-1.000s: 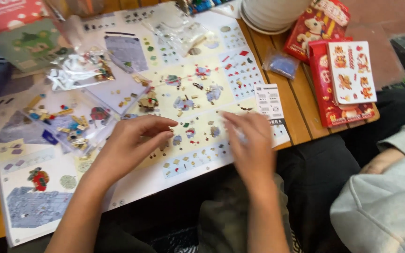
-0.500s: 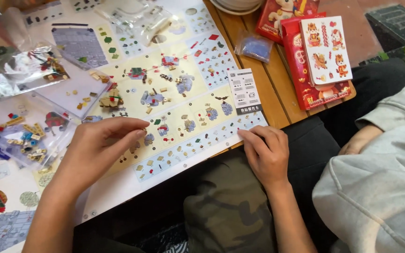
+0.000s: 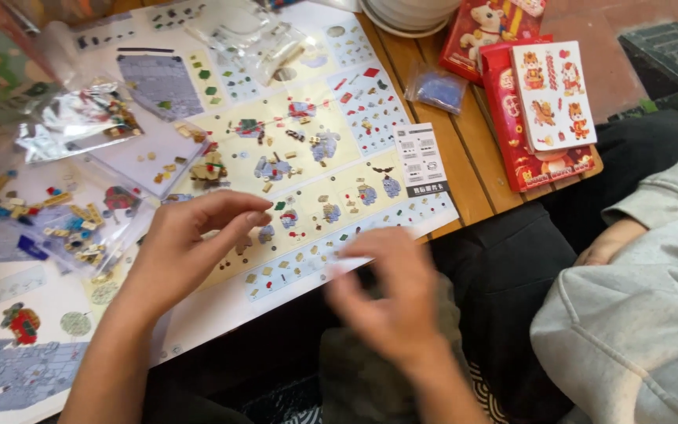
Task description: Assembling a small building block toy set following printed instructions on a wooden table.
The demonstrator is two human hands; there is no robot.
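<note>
A large building-brick instruction sheet [image 3: 331, 259] lies spread across the wooden table [image 3: 464, 184], with tiny loose bricks and a small half-built model [image 3: 209, 169] on it. My left hand [image 3: 186, 247] rests on the sheet's middle, thumb and forefinger drawn together at a spot among the small pieces; whether they pinch a piece is too small to see. My right hand [image 3: 390, 294] is blurred with motion and hovers at the sheet's near edge, fingers spread and nothing visible in them.
Clear plastic bags of small bricks [image 3: 76, 126] lie at the left and top of the sheet. Red printed packets with a white sticker card [image 3: 555, 94] sit at the table's right end, beside a small blue bag [image 3: 437, 86]. Another person in a grey hoodie [image 3: 637, 314] sits at right.
My right hand has lifted off the sheet's near edge and moved left and toward me, now blurred. My left hand's fingers have drawn closer together. The view has shifted slightly.
</note>
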